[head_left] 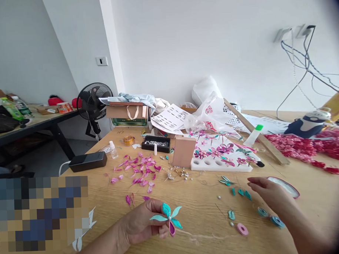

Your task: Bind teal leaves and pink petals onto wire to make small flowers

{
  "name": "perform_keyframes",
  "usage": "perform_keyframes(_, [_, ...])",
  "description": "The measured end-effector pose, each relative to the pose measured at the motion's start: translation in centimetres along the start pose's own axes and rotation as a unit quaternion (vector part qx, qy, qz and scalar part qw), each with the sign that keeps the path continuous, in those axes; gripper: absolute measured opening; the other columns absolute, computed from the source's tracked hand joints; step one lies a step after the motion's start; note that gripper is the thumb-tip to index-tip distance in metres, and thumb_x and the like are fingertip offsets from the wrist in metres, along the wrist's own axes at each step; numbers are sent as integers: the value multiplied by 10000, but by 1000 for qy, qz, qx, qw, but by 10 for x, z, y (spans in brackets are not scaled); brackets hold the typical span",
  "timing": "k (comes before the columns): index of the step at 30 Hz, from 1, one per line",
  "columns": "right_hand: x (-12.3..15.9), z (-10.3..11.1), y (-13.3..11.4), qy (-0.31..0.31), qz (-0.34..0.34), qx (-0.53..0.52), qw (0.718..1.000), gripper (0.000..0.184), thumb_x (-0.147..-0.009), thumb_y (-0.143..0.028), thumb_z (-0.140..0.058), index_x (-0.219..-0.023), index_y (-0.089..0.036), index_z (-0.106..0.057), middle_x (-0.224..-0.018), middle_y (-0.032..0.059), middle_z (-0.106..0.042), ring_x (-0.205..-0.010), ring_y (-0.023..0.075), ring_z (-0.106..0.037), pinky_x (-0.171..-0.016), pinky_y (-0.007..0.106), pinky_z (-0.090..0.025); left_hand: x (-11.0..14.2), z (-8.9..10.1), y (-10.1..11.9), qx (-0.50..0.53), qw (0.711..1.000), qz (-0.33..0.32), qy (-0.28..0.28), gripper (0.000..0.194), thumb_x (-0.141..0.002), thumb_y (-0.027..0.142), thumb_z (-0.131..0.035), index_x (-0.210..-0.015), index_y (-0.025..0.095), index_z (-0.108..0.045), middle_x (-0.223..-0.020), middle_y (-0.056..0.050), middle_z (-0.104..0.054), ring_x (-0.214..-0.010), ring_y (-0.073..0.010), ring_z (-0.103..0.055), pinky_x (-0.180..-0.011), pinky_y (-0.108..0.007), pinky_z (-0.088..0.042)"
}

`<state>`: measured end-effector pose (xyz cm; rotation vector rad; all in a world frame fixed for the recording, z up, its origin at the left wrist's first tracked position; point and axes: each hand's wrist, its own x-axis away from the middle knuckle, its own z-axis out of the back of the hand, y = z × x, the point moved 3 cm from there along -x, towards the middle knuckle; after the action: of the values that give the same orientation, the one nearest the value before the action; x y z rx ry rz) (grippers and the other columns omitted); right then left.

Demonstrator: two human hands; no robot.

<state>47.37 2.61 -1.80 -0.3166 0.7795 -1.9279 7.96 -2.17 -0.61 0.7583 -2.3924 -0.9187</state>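
My left hand (146,222) is closed, pinching a small artificial flower (166,210) with turquoise petals, one magenta petal and a white pearl centre. A pale thread (201,236) trails from it to the right across the table. My right hand (265,192) holds nothing that I can see; its fingers are stretched out and slightly apart, over the table beside loose turquoise petals (247,195). Just behind these lies a bundle of turquoise leaves (226,181). Blue-green thread spools (277,221) lie under my right wrist, and a pink spool (242,229) sits nearer the front.
Pink petals (140,168) are scattered left of the middle. Behind them stand a black tray (156,143) and a small box (184,151). A white foam block (223,166) carries finished flowers. A black power bank (87,161) lies left; a wooden bar (258,135) and red flower bunches lie right.
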Motion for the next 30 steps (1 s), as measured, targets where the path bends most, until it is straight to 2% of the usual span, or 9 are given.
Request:
perform_keyframes(4, [2, -19, -5, -65, 32, -25, 997, 352, -584, -364, -520, -883, -211, -626, -865, 68, -705, -814, 251, -646, -679, 310, -500, 0, 1, 0, -5, 1000, 5, 6, 190, -560, 226, -758, -589, 122, -601, -479, 3, -528, -433, -75, -476, -457, -203, -341])
perform_keyframes(7, [4, -24, -7, -80, 42, -22, 996, 306, -607, -383, -511, -842, -230, -632, -851, 60, -701, -833, 265, -636, -709, 341, -487, 0, 1, -1, -18, 1000, 14, 8, 209, -549, 235, -761, -595, 112, -599, -476, -3, -526, -436, -82, -484, -453, -199, -337])
perform_keyframes(9, [5, -25, -8, -78, 46, -25, 996, 301, -616, -394, -499, -840, -225, -609, -895, 72, -693, -879, 262, -624, -739, 341, -479, -1, 1, -2, -28, 999, 17, 8, 223, -543, 246, -762, -602, 106, -598, -470, -9, -531, -436, -88, -493, -461, -201, -344])
perform_keyframes(12, [5, -27, -11, -77, 53, -29, 995, 395, -609, -403, -488, -949, -211, -551, -967, 86, -675, -906, 243, -617, -746, 325, -479, -1, 2, -4, -35, 999, 18, 3, 214, -556, 243, -746, -602, 100, -593, -484, -24, -552, -432, -90, -499, -485, -211, -365])
perform_keyframes(15, [6, -30, -17, -83, 55, -10, 995, 473, -590, -404, -510, -1019, -208, -537, -876, 63, -688, -769, 241, -642, -671, 334, -479, 0, 1, -5, -36, 999, 18, 0, 180, -568, 214, -722, -590, 101, -583, -485, -21, -545, -436, -92, -502, -483, -210, -367])
perform_keyframes(19, [9, -30, -28, -81, 57, 20, 995, 462, -637, -438, -472, -1020, -200, -575, -723, 33, -677, -596, 222, -621, -570, 331, -459, 0, -2, -4, -46, 998, 29, 10, 146, -568, 183, -697, -569, 109, -571, -465, -1, -518, -414, -77, -471, -492, -216, -382])
perform_keyframes(24, [10, -30, -35, -63, 69, 28, 995, 408, -687, -447, -424, -954, -225, -638, -951, 72, -675, -818, 250, -627, -729, 352, -460, -1, -4, -4, -55, 998, 35, 16, 133, -574, 168, -685, -532, 111, -572, -474, 6, -502, -398, -79, -476, -462, -210, -374])
perform_keyframes(28, [9, -30, -34, -52, 78, 20, 995, 452, -708, -386, -385, -1093, -221, -556, -982, 61, -677, -834, 229, -633, -727, 341, -473, -1, -3, -7, -50, 998, 31, 10, 100, -579, 152, -677, -546, 109, -592, -474, 14, -489, -388, -69, -461, -445, -200, -367])
perform_keyframes(30, [10, -28, -33, -41, 86, 24, 995, 454, -706, -370, -380, -1101, -234, -558, -964, 46, -682, -816, 223, -637, -710, 334, -477, -1, -3, -7, -53, 998, 35, 2, 96, -586, 147, -669, -545, 107, -592, -467, 15, -483, -395, -69, -466, -444, -192, -360])
